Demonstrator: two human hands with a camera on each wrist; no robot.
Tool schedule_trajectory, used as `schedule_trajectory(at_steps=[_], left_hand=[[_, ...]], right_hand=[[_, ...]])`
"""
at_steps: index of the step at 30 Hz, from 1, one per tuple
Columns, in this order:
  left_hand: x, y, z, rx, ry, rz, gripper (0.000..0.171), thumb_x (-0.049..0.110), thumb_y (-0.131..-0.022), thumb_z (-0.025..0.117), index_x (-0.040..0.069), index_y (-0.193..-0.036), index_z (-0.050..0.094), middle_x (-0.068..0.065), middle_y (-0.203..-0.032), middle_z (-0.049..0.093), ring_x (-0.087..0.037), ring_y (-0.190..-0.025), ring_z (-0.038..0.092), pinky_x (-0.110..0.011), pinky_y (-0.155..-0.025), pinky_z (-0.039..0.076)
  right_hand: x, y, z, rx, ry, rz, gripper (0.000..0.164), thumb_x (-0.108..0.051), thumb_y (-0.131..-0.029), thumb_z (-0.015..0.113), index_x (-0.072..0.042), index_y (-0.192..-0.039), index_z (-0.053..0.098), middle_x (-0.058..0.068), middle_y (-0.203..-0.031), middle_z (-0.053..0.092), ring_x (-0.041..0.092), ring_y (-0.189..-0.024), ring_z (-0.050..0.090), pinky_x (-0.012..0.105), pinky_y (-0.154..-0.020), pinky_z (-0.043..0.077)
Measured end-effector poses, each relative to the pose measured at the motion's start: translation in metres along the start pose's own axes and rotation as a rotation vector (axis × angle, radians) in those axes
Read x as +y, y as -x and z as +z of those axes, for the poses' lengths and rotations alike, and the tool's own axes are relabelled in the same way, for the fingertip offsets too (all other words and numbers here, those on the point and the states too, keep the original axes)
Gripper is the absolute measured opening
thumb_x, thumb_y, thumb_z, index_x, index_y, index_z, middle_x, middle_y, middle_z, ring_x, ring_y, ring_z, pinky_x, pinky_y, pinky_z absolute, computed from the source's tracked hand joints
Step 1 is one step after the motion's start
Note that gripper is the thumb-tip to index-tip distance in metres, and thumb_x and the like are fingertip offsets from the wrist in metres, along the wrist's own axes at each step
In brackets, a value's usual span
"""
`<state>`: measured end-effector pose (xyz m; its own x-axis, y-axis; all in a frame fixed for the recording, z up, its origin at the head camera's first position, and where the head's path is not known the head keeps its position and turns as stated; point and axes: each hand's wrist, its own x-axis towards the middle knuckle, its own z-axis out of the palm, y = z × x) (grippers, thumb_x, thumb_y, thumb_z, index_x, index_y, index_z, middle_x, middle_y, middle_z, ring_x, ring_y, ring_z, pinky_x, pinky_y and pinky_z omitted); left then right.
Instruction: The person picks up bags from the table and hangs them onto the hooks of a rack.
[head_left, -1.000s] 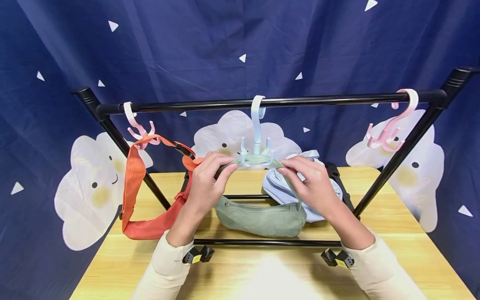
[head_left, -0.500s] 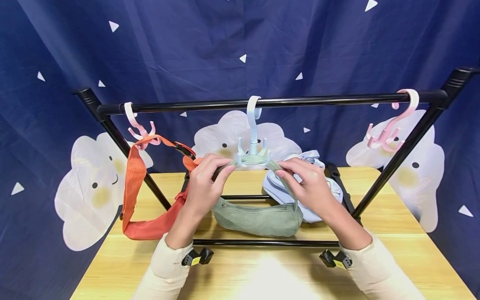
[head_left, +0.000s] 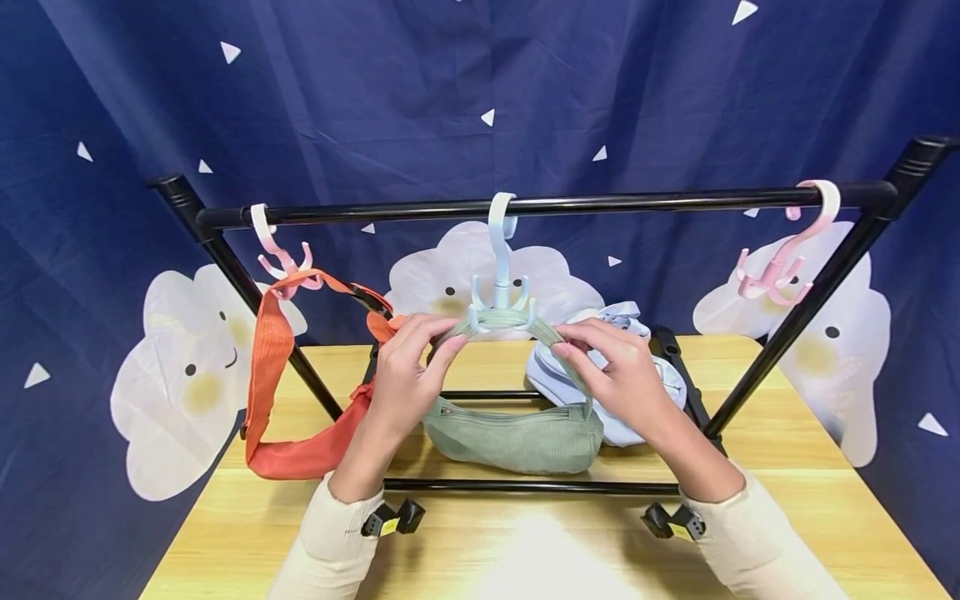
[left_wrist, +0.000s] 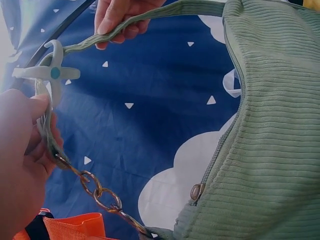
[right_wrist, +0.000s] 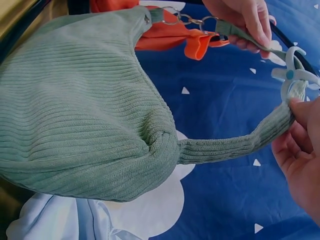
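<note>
A green corduroy shoulder bag (head_left: pixel 513 437) hangs by its strap (right_wrist: pixel 225 149) from a light blue four-pronged hook (head_left: pixel 501 258) in the middle of the rack. My left hand (head_left: pixel 411 367) pinches the strap just left of the prongs, close to where a metal chain (left_wrist: pixel 100 192) links it to the bag. On the other side of the hook, my right hand (head_left: pixel 618 367) pinches the strap between thumb and fingers. The strap passes over the prongs between both hands. In the wrist views the bag's zip (left_wrist: pixel 220 145) runs along its upper edge.
An orange bag (head_left: pixel 300 454) hangs from a pink hook (head_left: pixel 281 258) at the left. Another pink hook (head_left: pixel 780 258) is at the right of the black rail (head_left: pixel 637 201). A light blue bag (head_left: pixel 555 375) lies on the wooden table (head_left: pixel 480 542) behind the green one.
The blue hook has shifted slightly left along the rail, and the green bag has moved left with it. Both hands keep their pinch on the strap.
</note>
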<state>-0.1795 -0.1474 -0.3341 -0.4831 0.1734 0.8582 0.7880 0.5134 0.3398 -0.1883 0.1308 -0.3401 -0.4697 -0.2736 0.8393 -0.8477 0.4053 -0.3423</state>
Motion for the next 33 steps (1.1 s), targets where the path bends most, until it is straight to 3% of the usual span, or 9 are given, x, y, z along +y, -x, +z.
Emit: schedule_trajectory(at_steps=[7, 17, 27, 33], left_hand=[[-0.0011, 0.0004, -0.0002, -0.014, -0.011, -0.005, 0.021, 0.006, -0.090, 0.079, 0.002, -0.110, 0.076, -0.011, -0.102, 0.074, -0.019, -0.089, 0.067, -0.023, -0.082, 0.056], [-0.0028, 0.0016, 0.0008, -0.003, -0.005, -0.015, 0.022, 0.006, -0.090, 0.079, 0.003, -0.112, 0.076, -0.011, -0.104, 0.075, -0.022, -0.089, 0.068, -0.025, -0.083, 0.056], [-0.0015, 0.0028, 0.0015, 0.000, 0.025, -0.065, 0.021, 0.008, -0.091, 0.078, 0.003, -0.111, 0.076, -0.010, -0.104, 0.074, -0.019, -0.091, 0.067, -0.017, -0.089, 0.052], [-0.0026, 0.0043, 0.0009, 0.010, 0.027, -0.059, 0.022, 0.007, -0.091, 0.078, 0.002, -0.112, 0.076, -0.010, -0.104, 0.074, -0.020, -0.092, 0.067, -0.018, -0.089, 0.052]], right_hand=[[0.0002, 0.0008, -0.0008, 0.005, -0.002, 0.022, 0.025, 0.001, -0.083, 0.081, -0.004, -0.108, 0.079, 0.004, -0.093, 0.078, 0.010, -0.079, 0.067, 0.015, -0.065, 0.050], [0.0018, 0.0032, -0.0014, 0.014, -0.016, 0.047, 0.029, 0.000, -0.082, 0.083, -0.005, -0.109, 0.079, 0.002, -0.087, 0.075, 0.006, -0.081, 0.064, 0.012, -0.071, 0.047], [0.0041, 0.0048, -0.0020, 0.024, -0.015, 0.047, 0.031, 0.000, -0.081, 0.084, -0.005, -0.111, 0.079, 0.003, -0.090, 0.077, 0.006, -0.082, 0.066, 0.012, -0.066, 0.046], [0.0062, 0.0063, -0.0025, 0.036, -0.013, 0.039, 0.032, 0.002, -0.081, 0.083, -0.005, -0.111, 0.079, 0.006, -0.093, 0.078, 0.008, -0.083, 0.067, 0.011, -0.072, 0.047]])
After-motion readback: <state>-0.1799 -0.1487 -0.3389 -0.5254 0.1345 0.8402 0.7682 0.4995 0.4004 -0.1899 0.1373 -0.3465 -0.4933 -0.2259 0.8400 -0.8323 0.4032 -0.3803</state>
